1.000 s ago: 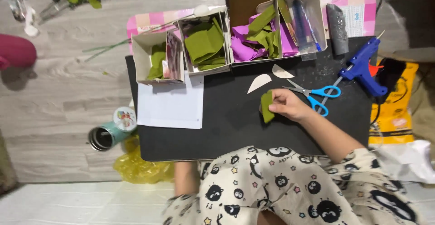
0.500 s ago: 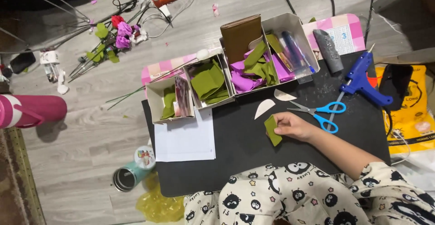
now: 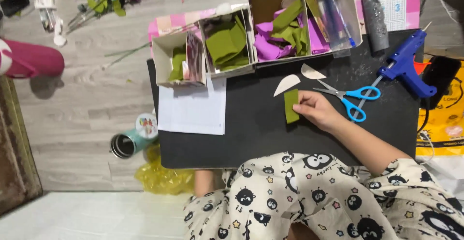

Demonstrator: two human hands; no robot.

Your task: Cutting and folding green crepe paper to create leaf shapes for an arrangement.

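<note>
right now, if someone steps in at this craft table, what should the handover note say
Right hand: fingertips pressing a green felt strip flat on the black work board; not gripping a tool.
Left hand: out of view.
Nearby: two cream petal-shaped cutouts just above the strip, blue-handled scissors beside the hand, blue glue gun further right, open cardboard boxes of green and purple felt at the board's far edge, white paper sheet on the left.
Done: strip and two cutouts cut.
Left: strip and cutouts lie separate, unglued.
</note>
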